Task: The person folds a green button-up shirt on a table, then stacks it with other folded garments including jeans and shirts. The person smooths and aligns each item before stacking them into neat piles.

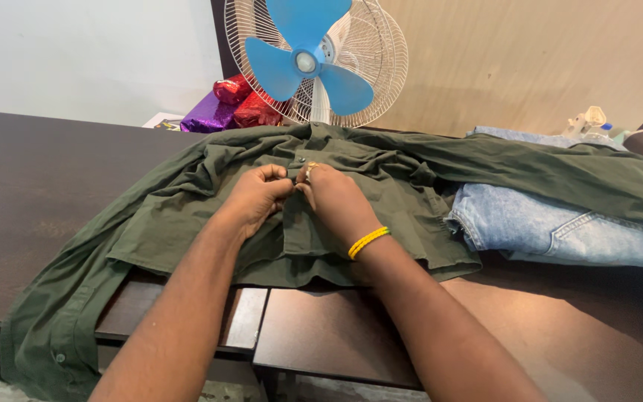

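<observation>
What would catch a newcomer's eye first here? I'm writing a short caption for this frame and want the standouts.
The dark green shirt spread across the dark table draws the eye first, with the left hand and right hand pinching its front placket at the centre. Behind it stands a white fan with blue blades, with shiny red and purple wrapped items to its left. Folded blue jeans lie on the right, partly under a sleeve.

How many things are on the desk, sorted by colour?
Green: 1, shirt pinched at its front by left hand and right hand
Blue: 2, jeans, fan
Red: 2, foil packs
Purple: 1, foil pack
Total: 6
</observation>
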